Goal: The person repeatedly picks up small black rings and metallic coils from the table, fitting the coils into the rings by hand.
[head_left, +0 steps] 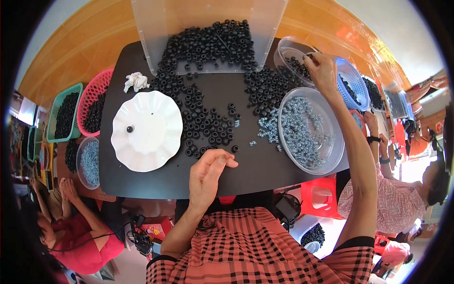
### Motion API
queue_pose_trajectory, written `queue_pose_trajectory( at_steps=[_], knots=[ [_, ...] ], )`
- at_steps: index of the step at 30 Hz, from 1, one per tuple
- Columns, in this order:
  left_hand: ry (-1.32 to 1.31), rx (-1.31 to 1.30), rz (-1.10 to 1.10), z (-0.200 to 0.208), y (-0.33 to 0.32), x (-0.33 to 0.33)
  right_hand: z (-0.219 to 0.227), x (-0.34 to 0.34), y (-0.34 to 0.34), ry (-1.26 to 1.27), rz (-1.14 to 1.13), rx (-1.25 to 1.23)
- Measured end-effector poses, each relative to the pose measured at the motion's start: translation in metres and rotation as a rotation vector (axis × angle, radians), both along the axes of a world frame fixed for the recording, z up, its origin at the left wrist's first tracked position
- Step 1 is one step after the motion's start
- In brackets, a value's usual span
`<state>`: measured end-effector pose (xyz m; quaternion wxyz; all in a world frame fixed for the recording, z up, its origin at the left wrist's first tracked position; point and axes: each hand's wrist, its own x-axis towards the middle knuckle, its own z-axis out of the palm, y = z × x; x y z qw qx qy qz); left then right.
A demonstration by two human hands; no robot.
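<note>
My left hand (pixel 204 177) is at the table's near edge, its fingers curled together; whatever may be inside is hidden. Just beyond it lie loose black ring-shaped beads (pixel 208 128). My right arm stretches to the far right, where my right hand (pixel 324 71) hangs over a clear round tub (pixel 280 45) with black beads in it. Its fingertips are pinched close together, and anything between them is too small to make out. Nearer to me, a second clear tub (pixel 336 151) holds small blue-and-black striped pieces (pixel 302 130). More striped pieces (pixel 268 127) are scattered to its left.
A scalloped white plate (pixel 156 137) with one black bead (pixel 130 129) stands left. A large clear bin (pixel 146 42) spills black beads at the back. Crumpled white tissue (pixel 136 82) lies by it. Pink (pixel 81 106) and blue (pixel 354 71) baskets flank the table; other people sit on both sides.
</note>
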<state>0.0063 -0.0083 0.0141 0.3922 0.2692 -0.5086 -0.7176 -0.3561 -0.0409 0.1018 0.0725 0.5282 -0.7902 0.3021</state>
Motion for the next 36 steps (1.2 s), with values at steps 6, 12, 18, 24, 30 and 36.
queue_pose_trajectory(
  at_steps=[6,12,18,24,30,36],
  knots=[
    [-0.02,-0.037,-0.007,-0.003,-0.002,0.004,-0.019,0.077,-0.008,0.117,0.466,-0.181],
    [-0.03,-0.052,-0.005,-0.005,-0.002,0.005,-0.035,0.137,-0.016,0.151,0.795,0.201],
    [-0.051,0.016,-0.042,0.005,0.0,0.005,-0.048,0.134,-0.032,0.102,0.89,0.235],
    [0.012,0.004,-0.023,-0.004,-0.002,0.005,-0.033,0.167,0.003,-0.16,0.866,0.014],
    [0.224,0.226,0.073,-0.004,-0.001,0.0,-0.031,0.209,0.056,-0.361,0.838,0.006],
    [0.21,0.207,0.038,-0.005,-0.002,0.003,-0.047,0.209,0.065,-0.409,0.774,-0.094]
  ],
)
